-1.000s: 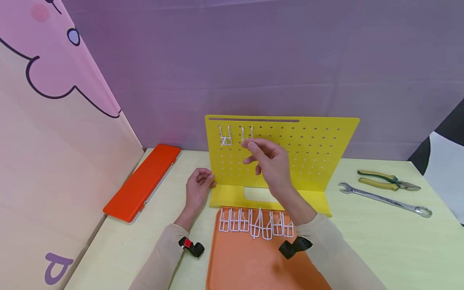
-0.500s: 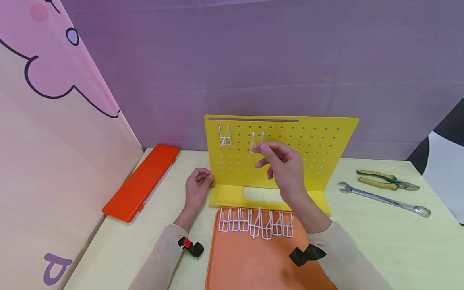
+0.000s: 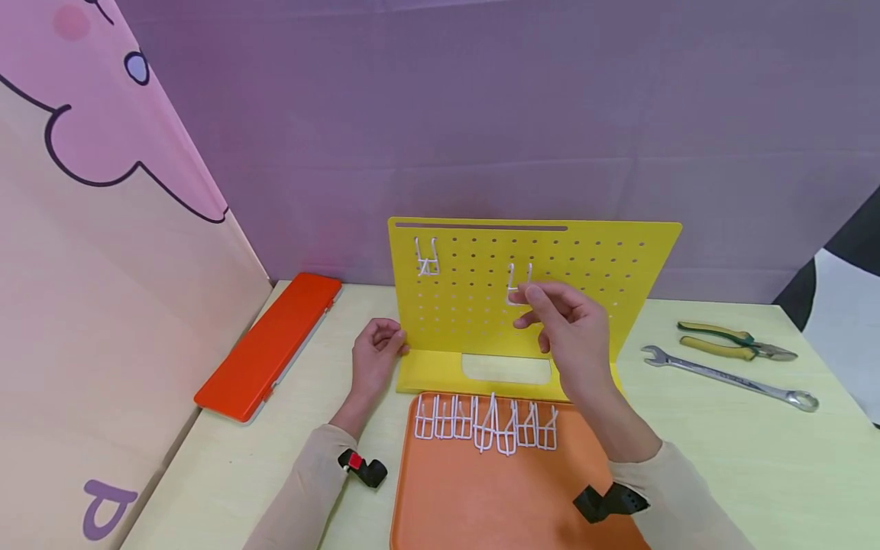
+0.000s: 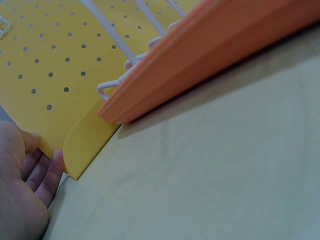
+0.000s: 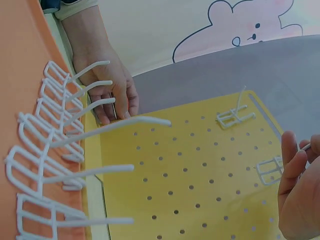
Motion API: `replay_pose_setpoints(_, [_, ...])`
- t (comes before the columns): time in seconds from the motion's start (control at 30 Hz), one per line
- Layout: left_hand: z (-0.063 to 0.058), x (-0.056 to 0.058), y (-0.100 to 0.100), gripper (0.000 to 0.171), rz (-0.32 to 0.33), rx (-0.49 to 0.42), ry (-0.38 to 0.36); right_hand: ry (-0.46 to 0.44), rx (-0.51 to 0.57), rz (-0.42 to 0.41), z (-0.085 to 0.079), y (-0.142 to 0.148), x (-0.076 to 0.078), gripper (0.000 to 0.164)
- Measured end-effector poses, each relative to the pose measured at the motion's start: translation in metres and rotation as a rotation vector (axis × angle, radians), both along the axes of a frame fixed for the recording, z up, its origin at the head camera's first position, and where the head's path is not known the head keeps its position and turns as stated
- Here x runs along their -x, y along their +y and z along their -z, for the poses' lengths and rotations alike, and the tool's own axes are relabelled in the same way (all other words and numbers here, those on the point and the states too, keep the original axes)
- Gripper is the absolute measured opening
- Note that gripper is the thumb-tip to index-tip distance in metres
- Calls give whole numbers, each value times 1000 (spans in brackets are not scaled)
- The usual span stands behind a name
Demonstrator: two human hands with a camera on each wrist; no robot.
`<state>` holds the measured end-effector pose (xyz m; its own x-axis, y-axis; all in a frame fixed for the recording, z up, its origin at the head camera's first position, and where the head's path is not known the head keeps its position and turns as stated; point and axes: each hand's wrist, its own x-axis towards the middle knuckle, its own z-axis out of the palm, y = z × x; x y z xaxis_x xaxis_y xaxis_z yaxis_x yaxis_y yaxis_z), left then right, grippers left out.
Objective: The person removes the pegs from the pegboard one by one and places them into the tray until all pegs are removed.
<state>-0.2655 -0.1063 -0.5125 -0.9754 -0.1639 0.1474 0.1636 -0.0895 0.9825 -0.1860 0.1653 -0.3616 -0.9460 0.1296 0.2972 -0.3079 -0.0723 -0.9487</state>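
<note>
A yellow pegboard [image 3: 447, 313] stands upright, with one white wire hook [image 3: 427, 263] hanging at its upper left. My right hand [image 3: 567, 328] pinches another white wire hook [image 3: 511, 286] between thumb and fingertips, in front of the board's middle. In the right wrist view this held hook [image 5: 270, 171] overlaps the board, its prongs partly behind the fingers. My left hand [image 3: 376, 353] grips the board's lower left edge; in the left wrist view its fingers [image 4: 52, 175] lie at the corner by the base. Several more white wire hooks [image 3: 484, 424] line the far end of an orange tray [image 3: 474, 496].
A red flat case [image 3: 271, 347] lies on the left of the table. To the right are pliers [image 3: 722, 344] with yellow-green handles and a combination wrench [image 3: 729, 380]. A purple cloth [image 3: 516, 114] hangs behind the board.
My right hand has carried the pinched hook rightward and slightly down across the front of the pegboard. The left hand stays at the board's edge.
</note>
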Motion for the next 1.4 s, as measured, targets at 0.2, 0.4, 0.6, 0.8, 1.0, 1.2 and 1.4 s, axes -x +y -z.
replay_pose_setpoints(0.2, [0, 0, 0, 11, 0, -9, 8, 17, -51, 45, 3, 10, -7, 26])
replay_pose_setpoints(0.4, [1, 0, 1, 13, -3, -22, 14, 34, -88, 68, 9, 21, -14, 22])
replay_pose_setpoints(0.6, [0, 0, 1, 14, -8, -4, 5, 37, -165, 80, 18, 33, -22, 21])
replay_pose_setpoints(0.8, [-1, 0, 1, 12, -13, 1, 5, -4, -254, 100, 29, 43, -31, 21])
replay_pose_setpoints(1.0, [1, 1, 0, 12, -16, 6, 10, -37, -296, 112, 36, 55, -38, 24])
replay_pose_setpoints(1.2, [2, 1, 0, 12, -7, 13, 14, -86, -312, 119, 45, 66, -46, 22])
replay_pose_setpoints(1.4, [2, 0, -1, 13, -10, 26, 11, -152, -300, 97, 56, 77, -53, 22])
